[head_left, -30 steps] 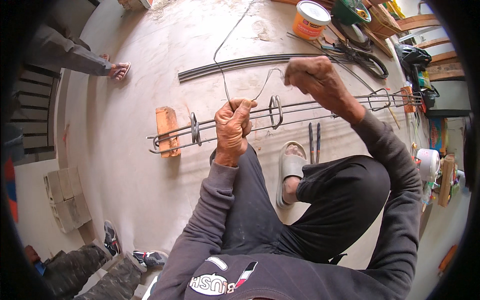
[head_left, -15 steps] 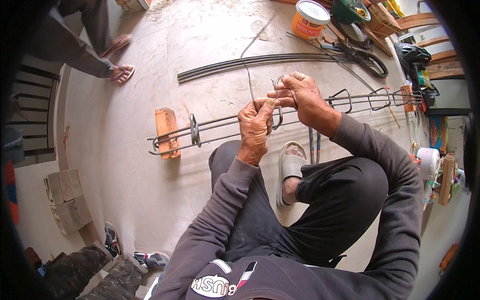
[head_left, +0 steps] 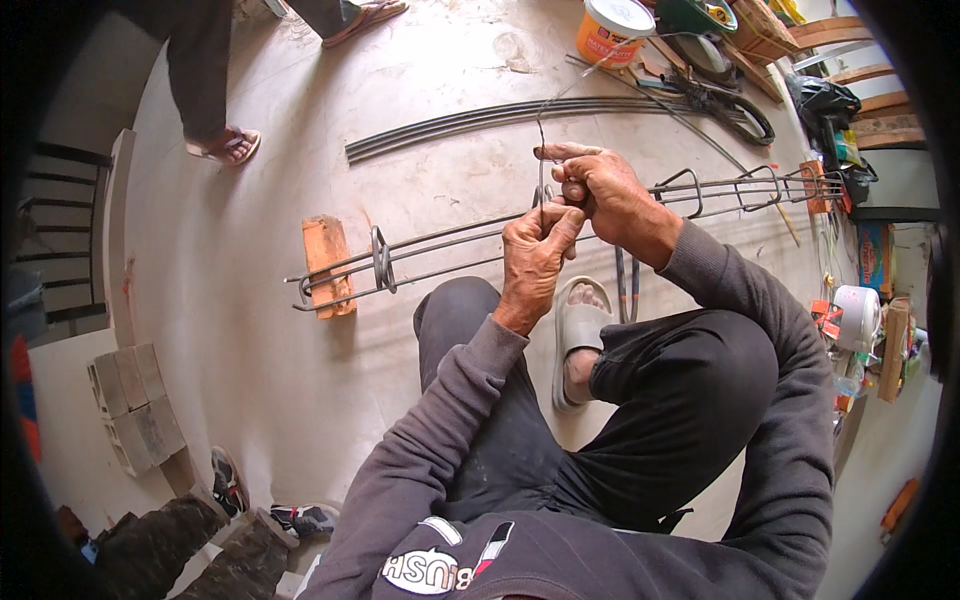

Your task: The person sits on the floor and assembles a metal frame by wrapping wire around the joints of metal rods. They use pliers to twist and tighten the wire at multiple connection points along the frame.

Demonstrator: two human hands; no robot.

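Observation:
A thin, bent binding wire [head_left: 541,135] rises from between my hands, its far end reaching toward the bucket. My left hand [head_left: 535,258] pinches it low down between thumb and fingers. Close above and to the right, my right hand [head_left: 618,195] is closed on the wire, its index finger stretched out to the left. Both hands are over a long steel rebar cage [head_left: 440,243] with bent stirrups [head_left: 381,262]. One brick [head_left: 325,238] props the cage's left end, another brick [head_left: 813,198] its right. My fingers hide part of the wire and of one stirrup.
Loose steel rods [head_left: 430,134] lie beyond the cage. A putty bucket [head_left: 612,45] and a black coiled cord [head_left: 755,120] are at the far right. Tool handles [head_left: 622,290] lie beside my sandal. Another person's foot [head_left: 232,147] is at the far left; grey blocks [head_left: 130,385] are nearer.
My left hand has shifted slightly right. The wire's upper part has swung to the right, and the loop near my right fingers no longer shows. The other person's farther foot has stepped away and right.

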